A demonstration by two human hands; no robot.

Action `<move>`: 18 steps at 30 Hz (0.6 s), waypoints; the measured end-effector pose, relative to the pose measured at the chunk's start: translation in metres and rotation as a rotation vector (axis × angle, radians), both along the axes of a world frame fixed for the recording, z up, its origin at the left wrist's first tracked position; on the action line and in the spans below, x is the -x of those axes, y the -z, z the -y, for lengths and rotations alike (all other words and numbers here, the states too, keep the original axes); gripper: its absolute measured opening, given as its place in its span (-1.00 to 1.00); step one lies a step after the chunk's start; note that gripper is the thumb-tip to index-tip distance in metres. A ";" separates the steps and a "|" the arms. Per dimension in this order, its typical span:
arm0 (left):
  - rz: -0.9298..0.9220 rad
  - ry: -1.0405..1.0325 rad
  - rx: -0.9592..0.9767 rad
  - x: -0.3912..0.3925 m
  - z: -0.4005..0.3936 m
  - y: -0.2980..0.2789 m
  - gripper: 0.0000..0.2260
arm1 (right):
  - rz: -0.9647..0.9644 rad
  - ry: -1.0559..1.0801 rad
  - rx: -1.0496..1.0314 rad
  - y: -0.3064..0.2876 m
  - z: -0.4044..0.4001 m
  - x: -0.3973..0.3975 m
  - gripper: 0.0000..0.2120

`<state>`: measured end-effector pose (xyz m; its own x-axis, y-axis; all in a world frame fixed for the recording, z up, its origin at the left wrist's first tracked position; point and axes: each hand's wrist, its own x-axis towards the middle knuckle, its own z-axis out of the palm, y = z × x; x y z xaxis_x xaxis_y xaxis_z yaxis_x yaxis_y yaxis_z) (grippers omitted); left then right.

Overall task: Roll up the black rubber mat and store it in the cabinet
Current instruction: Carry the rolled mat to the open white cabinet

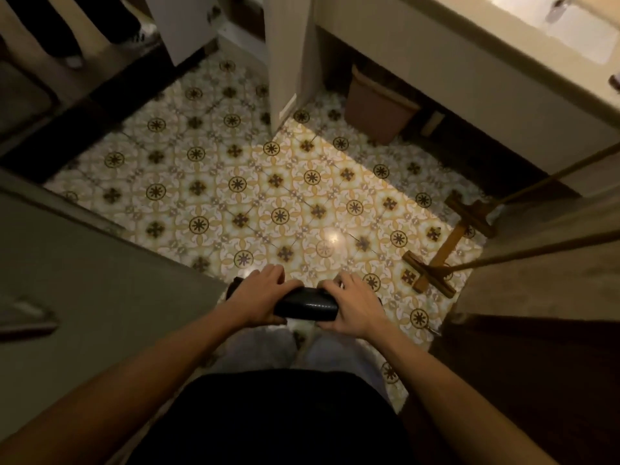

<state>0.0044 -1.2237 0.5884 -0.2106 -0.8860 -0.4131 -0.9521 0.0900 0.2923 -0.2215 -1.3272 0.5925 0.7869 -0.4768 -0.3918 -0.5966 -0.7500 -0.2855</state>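
The black rubber mat (306, 307) is seen rolled into a tight cylinder and held crosswise in front of the person's body, above the patterned tile floor (268, 182). The left hand (260, 295) is wrapped over the left part of the roll, fingers curled around the far side and thumb tucked beneath, so that a firm grasp on the mat is shown. The right hand (354, 308) is clamped over the right part in the same manner, with its fingers bent over the top. A short dark end of the roll is left showing beyond the left hand, and the glossy middle section is exposed between the two hands. Both forearms are stretched forward from the bottom corners of the view. A pale cabinet door (84, 263) is seen at the left, close beside the left arm. A wooden stand (449, 243) is placed on the tiles to the right, and a brown bin (375, 105) is tucked under the counter (469, 62) further back
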 end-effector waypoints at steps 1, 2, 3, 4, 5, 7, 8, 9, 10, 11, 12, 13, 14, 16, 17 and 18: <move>0.005 -0.014 -0.006 -0.007 0.011 0.000 -0.29 | -0.002 -0.009 -0.006 -0.001 0.015 -0.009 -0.31; 0.014 -0.029 -0.013 -0.017 0.026 0.000 -0.28 | -0.004 -0.024 -0.007 -0.002 0.034 -0.021 -0.32; 0.016 -0.044 -0.019 -0.025 0.037 -0.001 -0.28 | 0.002 -0.035 -0.005 -0.002 0.048 -0.030 -0.32; 0.010 -0.060 -0.022 -0.031 0.048 -0.001 -0.28 | 0.009 -0.049 -0.003 -0.002 0.061 -0.038 -0.33; 0.004 -0.085 -0.026 -0.041 0.064 0.001 -0.29 | 0.010 -0.073 -0.011 0.001 0.081 -0.050 -0.33; 0.004 -0.127 -0.034 -0.057 0.094 0.004 -0.29 | 0.003 -0.123 -0.027 0.005 0.121 -0.071 -0.34; 0.001 -0.144 -0.037 -0.066 0.110 0.005 -0.29 | 0.000 -0.146 -0.031 0.007 0.142 -0.083 -0.34; -0.001 -0.166 -0.040 -0.075 0.127 0.007 -0.28 | 0.004 -0.168 -0.035 0.009 0.165 -0.095 -0.34; 0.002 -0.192 -0.043 -0.085 0.145 0.008 -0.29 | 0.011 -0.189 -0.040 0.011 0.187 -0.108 -0.34; 0.006 -0.224 -0.046 -0.095 0.163 0.009 -0.29 | 0.018 -0.209 -0.046 0.013 0.210 -0.122 -0.34; 0.000 -0.263 -0.046 -0.105 0.179 0.009 -0.29 | 0.018 -0.235 -0.057 0.014 0.232 -0.136 -0.34; -0.007 -0.298 -0.043 -0.113 0.194 0.008 -0.29 | 0.012 -0.264 -0.064 0.014 0.254 -0.150 -0.33; -0.016 -0.322 -0.038 -0.122 0.210 0.007 -0.29 | 0.003 -0.288 -0.065 0.013 0.275 -0.164 -0.32; -0.026 -0.355 -0.022 -0.140 0.239 0.005 -0.30 | -0.012 -0.322 -0.073 0.010 0.313 -0.191 -0.32; -0.017 -0.371 -0.009 -0.150 0.253 0.003 -0.31 | -0.010 -0.343 -0.074 0.008 0.331 -0.203 -0.31; -0.012 -0.390 -0.003 -0.159 0.265 0.003 -0.31 | -0.005 -0.364 -0.073 0.007 0.347 -0.216 -0.31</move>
